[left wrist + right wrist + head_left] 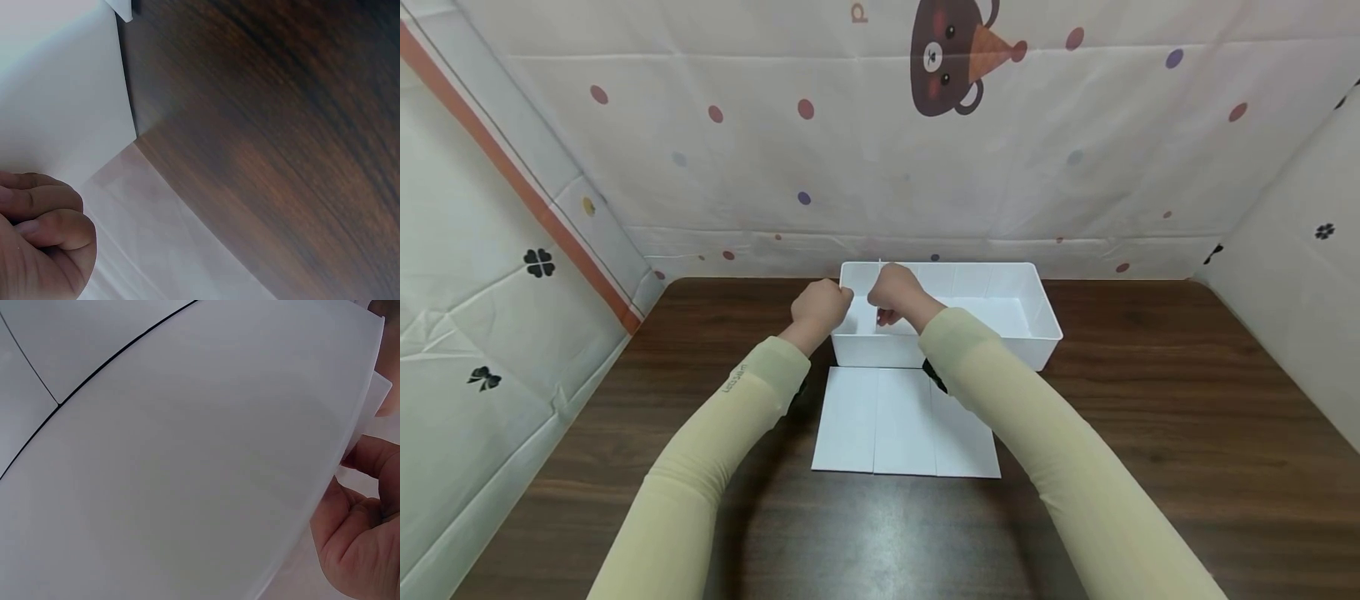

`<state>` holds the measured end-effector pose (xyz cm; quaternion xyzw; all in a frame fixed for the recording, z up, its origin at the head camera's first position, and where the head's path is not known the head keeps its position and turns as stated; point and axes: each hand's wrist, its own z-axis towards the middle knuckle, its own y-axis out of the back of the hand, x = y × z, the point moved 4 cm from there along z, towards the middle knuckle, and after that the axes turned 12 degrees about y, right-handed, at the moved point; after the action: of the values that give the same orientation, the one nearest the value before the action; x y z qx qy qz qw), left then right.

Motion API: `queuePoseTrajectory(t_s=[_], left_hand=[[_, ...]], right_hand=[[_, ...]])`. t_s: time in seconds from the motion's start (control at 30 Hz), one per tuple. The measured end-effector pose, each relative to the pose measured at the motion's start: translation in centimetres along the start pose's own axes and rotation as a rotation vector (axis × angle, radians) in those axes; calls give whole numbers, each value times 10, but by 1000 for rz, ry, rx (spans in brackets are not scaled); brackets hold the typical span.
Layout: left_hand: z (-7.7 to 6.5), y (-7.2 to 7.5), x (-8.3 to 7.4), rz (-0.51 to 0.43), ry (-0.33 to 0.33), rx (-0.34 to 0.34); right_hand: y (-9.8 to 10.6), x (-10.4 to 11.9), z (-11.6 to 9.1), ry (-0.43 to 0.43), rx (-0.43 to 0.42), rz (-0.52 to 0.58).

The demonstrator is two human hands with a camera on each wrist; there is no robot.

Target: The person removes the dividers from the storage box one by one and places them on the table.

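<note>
A white rectangular plastic box stands near the back of the table. At its left end my left hand, fingers curled, grips the rim; in the left wrist view these fingers lie against the box wall. Over the box's left part, my right hand pinches a thin white divider panel that stands upright across the inside. The right wrist view has thumb and finger pinching the panel's corner behind the front wall. My right hand covers much of the panel in the head view.
Three flat white panels lie side by side on the dark wooden table, just before the box. A patterned white sheet hangs behind the table, with more sheeting at both sides.
</note>
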<state>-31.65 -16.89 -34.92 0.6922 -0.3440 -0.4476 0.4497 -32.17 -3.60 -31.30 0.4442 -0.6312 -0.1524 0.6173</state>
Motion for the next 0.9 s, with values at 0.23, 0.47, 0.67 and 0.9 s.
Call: queuePoseTrajectory(t_s=[0.23,0.47,0.67,0.9], left_hand=[[0,0,0,1,5,4],[1,0,0,10,6,5],[0,0,-1,7,10,2],[1,-1,-1,1,9,7]], right_hand=[[2,1,-2,17,-7,11],[5,1,-1,27,-8,10],[8,2,-2,29,-6,8],[11,3,-2,24,-16,27]])
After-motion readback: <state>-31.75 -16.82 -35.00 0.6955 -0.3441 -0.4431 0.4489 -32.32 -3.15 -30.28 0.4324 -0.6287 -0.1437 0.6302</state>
